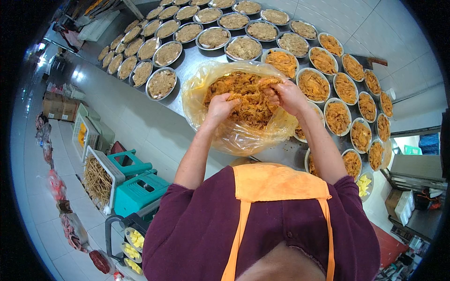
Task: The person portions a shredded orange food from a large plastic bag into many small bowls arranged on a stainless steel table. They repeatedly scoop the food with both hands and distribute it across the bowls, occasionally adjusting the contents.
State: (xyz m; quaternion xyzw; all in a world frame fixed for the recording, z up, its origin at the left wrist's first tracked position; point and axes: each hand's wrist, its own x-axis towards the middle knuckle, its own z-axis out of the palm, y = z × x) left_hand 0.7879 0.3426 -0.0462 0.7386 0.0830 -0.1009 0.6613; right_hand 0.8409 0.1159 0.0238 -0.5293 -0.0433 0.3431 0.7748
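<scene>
A yellowish clear plastic bag (242, 140) spreads wide over the steel table in front of me, its mouth open. Inside lies a heap of orange-brown coated food (251, 112), probably meat strips in crumbs. My left hand (222, 108) is over the heap's left side, with some of the coated food pinched between thumb and fingers. At the bag's right side my right hand (286, 94) grips a coated piece (270, 82). Right beside the bag stands a white-rimmed bowl of orange coated food (281, 62); another such bowl (300, 131) is partly hidden by my right forearm.
Steel bowls of pale brown crumbly food (243, 48) fill the far and left table (179, 95). Several orange-filled bowls (337, 116) crowd the right, beside the tiled wall (386, 31). Teal stools (140, 191), a crate of thin brown stalks (96, 179) and yellow-chunk bowls (135, 239) stand lower left.
</scene>
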